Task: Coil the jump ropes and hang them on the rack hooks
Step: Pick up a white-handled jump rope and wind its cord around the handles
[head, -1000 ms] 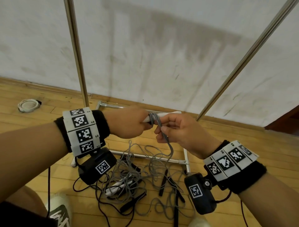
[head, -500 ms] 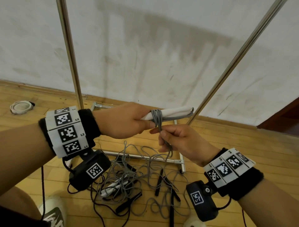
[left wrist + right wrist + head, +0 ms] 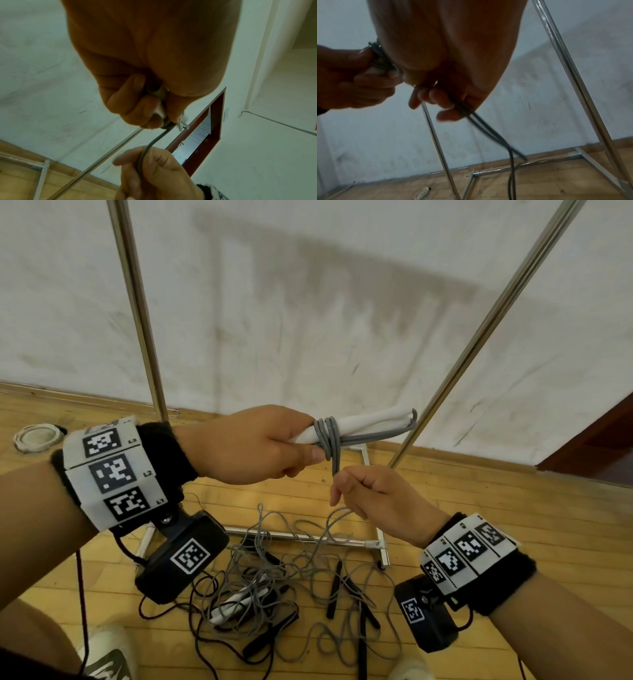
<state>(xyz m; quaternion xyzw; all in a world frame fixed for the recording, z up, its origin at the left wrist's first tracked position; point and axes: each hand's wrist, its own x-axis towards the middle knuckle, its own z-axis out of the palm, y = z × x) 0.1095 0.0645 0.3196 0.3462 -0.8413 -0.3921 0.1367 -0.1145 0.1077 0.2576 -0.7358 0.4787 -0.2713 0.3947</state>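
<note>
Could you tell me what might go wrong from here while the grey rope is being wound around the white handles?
The grey rope trails from the right hand into the tangled pile on the floor, so pulling may snag or drag other ropes. The wraps sit close to the left hand, so they could slip off the white handles if tension drops.

Both hands worked in open air between the rack's left upright [image 3: 137,302] and its slanted right pole [image 3: 496,313], which ran just beside the held white handles [image 3: 370,422]. Nothing stood before the wall [image 3: 308,285]. Below, tangled jump ropes [image 3: 274,577] littered the wooden floor [image 3: 513,508], draped over the rack's base bar [image 3: 301,537].
</note>
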